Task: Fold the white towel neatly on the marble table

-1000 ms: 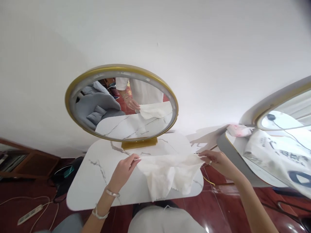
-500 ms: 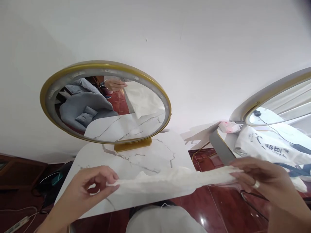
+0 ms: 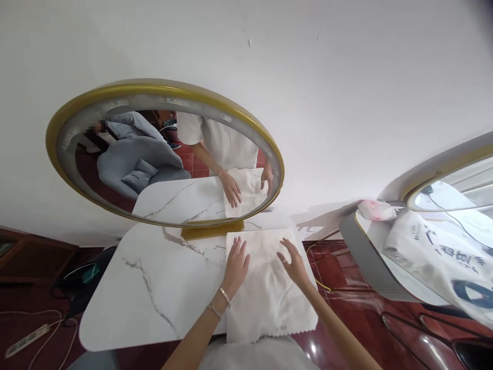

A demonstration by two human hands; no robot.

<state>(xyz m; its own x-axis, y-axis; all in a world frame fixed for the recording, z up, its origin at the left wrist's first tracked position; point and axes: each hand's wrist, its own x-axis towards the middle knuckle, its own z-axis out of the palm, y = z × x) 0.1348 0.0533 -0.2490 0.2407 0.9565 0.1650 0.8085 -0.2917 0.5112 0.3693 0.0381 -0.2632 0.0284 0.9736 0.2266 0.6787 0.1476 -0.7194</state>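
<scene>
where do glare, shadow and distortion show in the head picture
Head view: glare spots on the red floor; a soft shadow on the wall; the nearer mirror looks stretched into a tilted oval; faint folds on the white cloth.

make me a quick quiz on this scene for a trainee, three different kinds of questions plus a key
1. Multiple choice: what colour is the cloth beneath the left hand?
a) blue
b) white
c) red

2. True or false: a ring shows on the right hand.

3. Fill in the blank: the mirror nearest the cloth stands on the table on a base coloured ____.

Key: 1. b; 2. true; 3. gold
</scene>
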